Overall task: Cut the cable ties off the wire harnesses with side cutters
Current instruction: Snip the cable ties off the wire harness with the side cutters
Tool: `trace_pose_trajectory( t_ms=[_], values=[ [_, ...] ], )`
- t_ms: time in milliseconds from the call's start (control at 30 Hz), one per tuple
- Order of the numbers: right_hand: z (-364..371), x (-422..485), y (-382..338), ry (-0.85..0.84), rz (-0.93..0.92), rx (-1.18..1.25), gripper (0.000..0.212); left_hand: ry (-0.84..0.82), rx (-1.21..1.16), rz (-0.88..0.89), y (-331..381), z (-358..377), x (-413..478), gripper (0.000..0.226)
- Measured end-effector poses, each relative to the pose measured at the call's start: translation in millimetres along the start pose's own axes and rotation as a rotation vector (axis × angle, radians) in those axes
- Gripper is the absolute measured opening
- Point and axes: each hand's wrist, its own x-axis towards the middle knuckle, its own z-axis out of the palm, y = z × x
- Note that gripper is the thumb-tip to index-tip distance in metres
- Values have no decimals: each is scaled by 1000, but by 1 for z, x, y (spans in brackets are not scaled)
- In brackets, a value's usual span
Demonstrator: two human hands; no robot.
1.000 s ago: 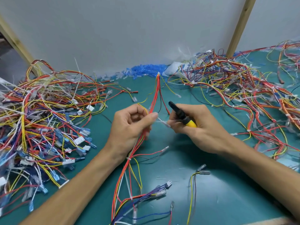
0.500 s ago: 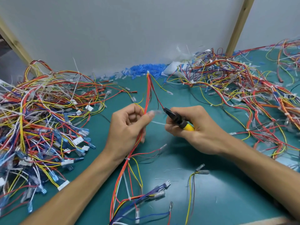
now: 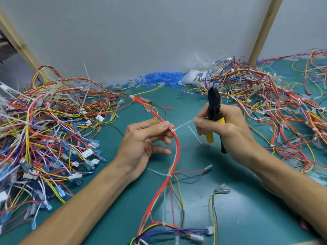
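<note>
A harness of red, yellow and white wires (image 3: 177,151) runs down the middle of the green mat. My left hand (image 3: 143,140) pinches it between thumb and forefinger beside a white cable tie (image 3: 184,125). My right hand (image 3: 224,128) grips the side cutters (image 3: 214,110), black jaws pointing up, yellow handles below, and its fingertips pinch the tie's free tail. The tie is stretched between both hands. Another white tie (image 3: 169,174) binds the harness lower down.
A big heap of harnesses with blue and white connectors (image 3: 44,138) fills the left side. Another tangle (image 3: 265,96) covers the right. Blue and white cut scraps (image 3: 159,80) lie along the back wall. A short yellow lead (image 3: 215,206) lies near the front.
My right hand has turned the cutters from lying level to jaws-up and moved right, drawing the tie's tail out. The harness top swung left and my lower left fingers have spread.
</note>
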Motion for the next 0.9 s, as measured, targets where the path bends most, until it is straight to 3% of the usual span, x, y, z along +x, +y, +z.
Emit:
trace_pose_trajectory(
  t_ms=[433, 600, 733, 900],
  values=[
    [9, 1, 6, 66, -13, -20, 24, 106, 78, 124, -1, -3, 0, 18],
    [15, -6, 15, 18, -73, -275, 28, 219, 64, 255, 0, -3, 1, 15],
    [15, -6, 21, -72, 15, -475, 28, 277, 8, 307, 3, -3, 2, 16],
    [11, -5, 24, 80, 3, -371, 48, 289, -13, 336, 5, -6, 2, 17]
  ],
)
